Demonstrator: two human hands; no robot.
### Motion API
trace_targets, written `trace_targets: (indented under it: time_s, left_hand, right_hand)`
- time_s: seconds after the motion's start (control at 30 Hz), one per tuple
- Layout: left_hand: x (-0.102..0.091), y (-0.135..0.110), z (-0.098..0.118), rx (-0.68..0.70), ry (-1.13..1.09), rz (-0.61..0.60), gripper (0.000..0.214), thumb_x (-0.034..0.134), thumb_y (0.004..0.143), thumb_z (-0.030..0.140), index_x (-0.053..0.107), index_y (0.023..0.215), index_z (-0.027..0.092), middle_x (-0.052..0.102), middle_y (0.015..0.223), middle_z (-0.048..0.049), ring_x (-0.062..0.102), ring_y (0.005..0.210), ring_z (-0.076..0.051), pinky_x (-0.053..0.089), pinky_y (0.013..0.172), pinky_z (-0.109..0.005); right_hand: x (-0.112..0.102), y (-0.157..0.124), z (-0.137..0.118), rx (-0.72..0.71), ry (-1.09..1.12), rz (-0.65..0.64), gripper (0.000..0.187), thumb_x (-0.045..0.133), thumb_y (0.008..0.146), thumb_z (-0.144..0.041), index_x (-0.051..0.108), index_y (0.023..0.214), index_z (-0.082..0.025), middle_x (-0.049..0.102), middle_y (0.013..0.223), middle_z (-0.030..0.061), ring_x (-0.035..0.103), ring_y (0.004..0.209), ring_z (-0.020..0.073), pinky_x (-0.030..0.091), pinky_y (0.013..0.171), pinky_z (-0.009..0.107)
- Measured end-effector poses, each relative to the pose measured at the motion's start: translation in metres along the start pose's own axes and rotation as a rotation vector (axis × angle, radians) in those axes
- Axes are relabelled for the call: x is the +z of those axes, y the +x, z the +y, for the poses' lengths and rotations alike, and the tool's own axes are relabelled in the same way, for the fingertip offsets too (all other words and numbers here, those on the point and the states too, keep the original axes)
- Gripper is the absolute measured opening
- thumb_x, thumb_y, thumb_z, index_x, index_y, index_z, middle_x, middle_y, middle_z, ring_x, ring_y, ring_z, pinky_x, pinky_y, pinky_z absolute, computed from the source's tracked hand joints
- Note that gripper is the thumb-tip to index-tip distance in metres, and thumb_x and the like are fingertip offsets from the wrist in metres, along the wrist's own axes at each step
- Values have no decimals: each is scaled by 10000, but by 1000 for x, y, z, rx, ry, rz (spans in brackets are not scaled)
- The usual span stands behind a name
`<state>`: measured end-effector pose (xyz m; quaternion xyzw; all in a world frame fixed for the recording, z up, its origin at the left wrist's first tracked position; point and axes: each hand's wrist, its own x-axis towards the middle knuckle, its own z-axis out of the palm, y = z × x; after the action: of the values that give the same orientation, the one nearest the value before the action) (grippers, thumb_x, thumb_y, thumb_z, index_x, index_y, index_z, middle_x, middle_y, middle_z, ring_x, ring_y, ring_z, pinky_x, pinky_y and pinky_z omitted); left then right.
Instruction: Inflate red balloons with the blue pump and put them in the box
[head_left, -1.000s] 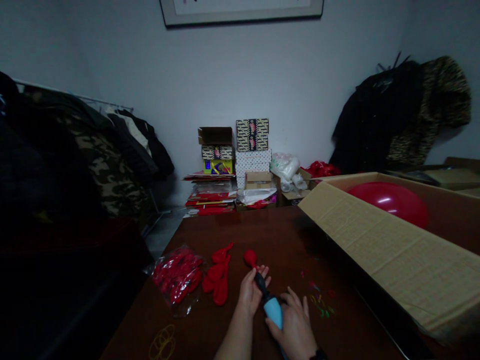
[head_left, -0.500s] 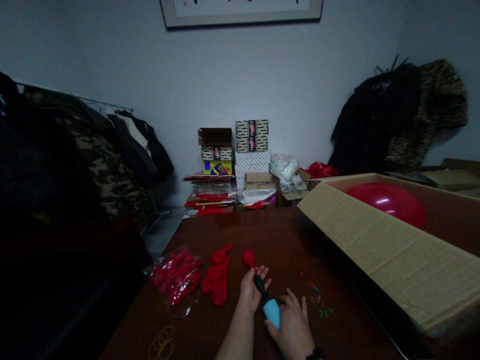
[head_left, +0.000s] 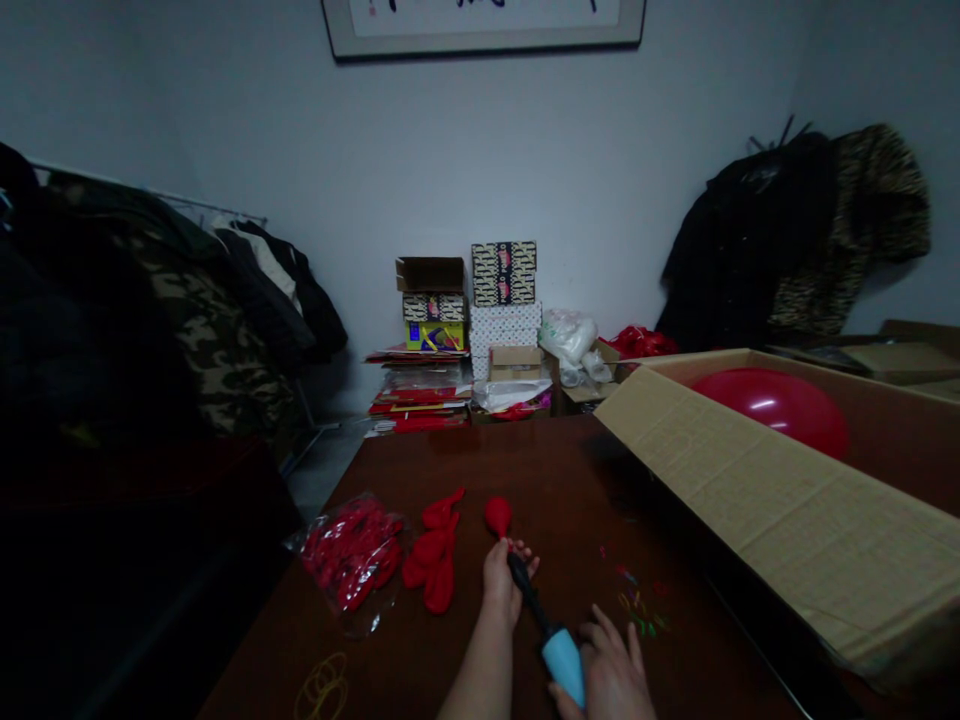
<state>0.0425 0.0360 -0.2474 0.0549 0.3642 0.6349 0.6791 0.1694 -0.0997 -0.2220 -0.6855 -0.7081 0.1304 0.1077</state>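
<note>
My left hand (head_left: pixel 506 580) pinches the neck of a red balloon (head_left: pixel 497 516) at the black nozzle end of a hand balloon pump (head_left: pixel 564 664). The balloon is slack and small, pointing away from me. My right hand (head_left: pixel 611 668) grips the pump's light-blue body at the lower edge of the view, thumb on one side and fingers on the other. A black shaft shows between the blue body and the nozzle. Left of my hands lie loose red balloons (head_left: pixel 433 560), and beside them a clear plastic bag of red balloons (head_left: pixel 352 555).
A large open cardboard box (head_left: pixel 780 510) takes up the right side, with an inflated red balloon (head_left: pixel 780 405) inside. Small coloured bits (head_left: pixel 641 610) are scattered right of my hands. Thin yellow loops (head_left: pixel 322 688) lie at front left. Stacked boxes (head_left: pixel 506 330) stand beyond the brown table (head_left: pixel 510 460).
My right hand has drawn the pump's blue body back toward me and to the right, baring more black shaft. The left hand stays nearly in place, and the balloon looks slightly rounder.
</note>
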Motion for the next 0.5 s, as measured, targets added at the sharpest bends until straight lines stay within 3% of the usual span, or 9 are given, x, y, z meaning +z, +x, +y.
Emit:
trace_targets:
  time_s: [0.17, 0.37, 0.43, 0.5]
  left_hand:
    - [0, -3, -2, 41, 71, -17, 88, 531, 819, 206, 493, 756, 158, 600, 681, -25, 576, 514, -121, 448, 491, -246]
    - [-2, -7, 2, -28, 26, -70, 123, 501, 840, 259, 452, 761, 179, 610, 736, -46, 673, 826, -246, 517, 707, -403]
    - [-3, -7, 1, -33, 48, -78, 130, 499, 839, 280, 444, 771, 184, 598, 696, -31, 674, 767, -230, 518, 686, -390]
    - [-4, -5, 0, -22, 83, -76, 144, 509, 831, 309, 434, 784, 195, 555, 618, 13, 630, 579, -165, 502, 582, -318]
  right_hand:
    - [7, -10, 16, 13, -15, -70, 428, 535, 706, -482, 687, 976, -187, 582, 1241, 102, 301, 1321, 337, 35, 1098, 567]
    - [-6, -3, -7, -16, 30, -39, 461, 537, 686, -469, 670, 1021, -181, 571, 1251, 107, 301, 1320, 330, 41, 1105, 544]
    - [-10, 2, -17, -8, 48, -23, 454, 513, 704, -469, 670, 1010, -173, 576, 1237, 110, 315, 1312, 325, 54, 1106, 540]
    - [-13, 9, -26, 4, 61, 7, 445, 487, 726, -464, 668, 1004, -167, 576, 1230, 111, 328, 1305, 317, 70, 1107, 532]
